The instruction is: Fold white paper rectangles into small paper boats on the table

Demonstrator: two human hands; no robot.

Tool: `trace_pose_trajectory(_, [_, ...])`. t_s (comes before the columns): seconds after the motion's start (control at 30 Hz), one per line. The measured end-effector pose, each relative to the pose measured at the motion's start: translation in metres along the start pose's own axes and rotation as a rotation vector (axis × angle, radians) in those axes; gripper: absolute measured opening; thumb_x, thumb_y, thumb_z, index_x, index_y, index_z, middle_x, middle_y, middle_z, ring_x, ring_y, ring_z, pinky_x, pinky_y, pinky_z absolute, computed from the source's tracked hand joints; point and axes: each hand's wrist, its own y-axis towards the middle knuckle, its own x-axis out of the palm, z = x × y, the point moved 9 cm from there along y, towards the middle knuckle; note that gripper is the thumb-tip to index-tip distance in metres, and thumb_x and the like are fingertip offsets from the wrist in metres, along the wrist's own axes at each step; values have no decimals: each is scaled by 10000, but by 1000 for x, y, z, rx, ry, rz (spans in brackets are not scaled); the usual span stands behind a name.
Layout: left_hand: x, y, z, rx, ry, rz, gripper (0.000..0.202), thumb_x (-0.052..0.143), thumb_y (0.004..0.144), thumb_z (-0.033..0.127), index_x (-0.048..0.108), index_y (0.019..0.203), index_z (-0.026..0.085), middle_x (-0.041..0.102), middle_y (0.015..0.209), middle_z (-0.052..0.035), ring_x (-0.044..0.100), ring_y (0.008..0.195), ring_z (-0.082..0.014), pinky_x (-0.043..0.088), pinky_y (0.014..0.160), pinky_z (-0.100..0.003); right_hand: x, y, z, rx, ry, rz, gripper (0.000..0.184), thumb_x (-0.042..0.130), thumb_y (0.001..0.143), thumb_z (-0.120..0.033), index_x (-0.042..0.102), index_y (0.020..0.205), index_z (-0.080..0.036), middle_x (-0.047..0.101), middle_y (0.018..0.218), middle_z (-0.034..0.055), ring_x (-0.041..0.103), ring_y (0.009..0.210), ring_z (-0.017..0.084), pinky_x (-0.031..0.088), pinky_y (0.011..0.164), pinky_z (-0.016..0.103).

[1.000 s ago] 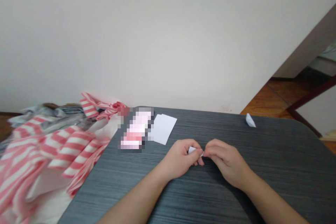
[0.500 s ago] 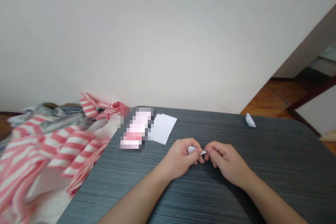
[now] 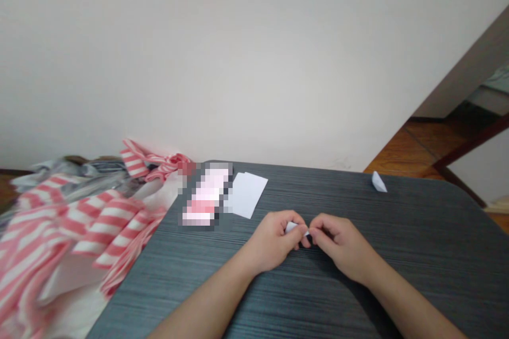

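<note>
Above the dark table, a small folded white paper (image 3: 292, 226) is held in my left hand (image 3: 274, 241), pinched between thumb and fingers. The fingers hide much of it. My right hand (image 3: 342, 246) is closed at the paper's right tip, its thumb and forefinger pressed together there. Both sets of fingertips almost meet. To the left, flat white paper sheets (image 3: 248, 196) lie overlapping on the table. A second folded white paper piece (image 3: 378, 182) stands by the far right edge.
The dark wood-grain table (image 3: 178, 280) meets a pale wall (image 3: 254, 63) at the back. A blurred-out pinkish object (image 3: 207, 193) lies left of the sheets. Red-and-white striped cloth (image 3: 107, 217) is heaped at the left. Wooden floor (image 3: 417, 148) shows at right.
My right hand has shifted slightly left, closer to my left hand, and its fingers now cover more of the folded paper's tip. The other things have stayed put.
</note>
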Motion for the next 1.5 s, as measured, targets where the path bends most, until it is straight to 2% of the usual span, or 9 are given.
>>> trace_pose_trajectory(0.27, [0, 0, -2, -19, -4, -2, 211, 554, 875, 332, 627, 803, 148, 703, 707, -42, 582, 602, -117, 448, 593, -220, 1, 1, -7, -29, -7, -6, 236, 520, 912, -170, 634, 706, -179, 638, 667, -11, 571, 626, 127, 409, 614, 228])
trace_pose_trajectory(0.43, [-1, 0, -4, -17, 7, 17, 199, 547, 876, 320, 624, 806, 151, 702, 711, -38, 579, 593, -113, 441, 584, -214, -2, -1, 1, 25, 32, 32, 291, 453, 954, -211, 606, 708, -179, 613, 639, -16, 544, 566, 116, 408, 569, 222])
trace_pose_trajectory(0.73, [-1, -1, -2, -5, 10, 23, 194, 560, 869, 317, 632, 795, 153, 707, 713, -34, 574, 595, -111, 435, 586, -210, 1, 1, -5, -14, -6, -10, 230, 506, 919, -177, 632, 726, -182, 644, 688, -6, 571, 640, 132, 414, 624, 235])
trace_pose_trajectory(0.97, [-1, 1, 0, 14, -66, 18, 252, 515, 911, 379, 608, 887, 146, 716, 779, -65, 559, 570, -109, 436, 560, -223, -6, -1, 3, 4, -35, 50, 208, 504, 922, -191, 585, 730, -184, 588, 664, -17, 526, 613, 128, 385, 592, 233])
trace_pose_trajectory(1.23, [0, 2, -4, 7, -3, 13, 185, 523, 898, 302, 606, 846, 145, 716, 761, -54, 563, 579, -110, 436, 562, -218, -5, -1, 1, 9, -13, 47, 232, 487, 918, -175, 568, 701, -180, 550, 629, -27, 500, 589, 118, 368, 569, 222])
trace_pose_trajectory(1.5, [1, 0, 2, 39, 48, -16, 182, 503, 892, 262, 630, 833, 146, 711, 763, -39, 571, 604, -109, 437, 587, -214, -2, -1, -1, 0, 18, 12, 228, 507, 927, -183, 616, 726, -179, 617, 671, -18, 536, 618, 117, 391, 606, 218])
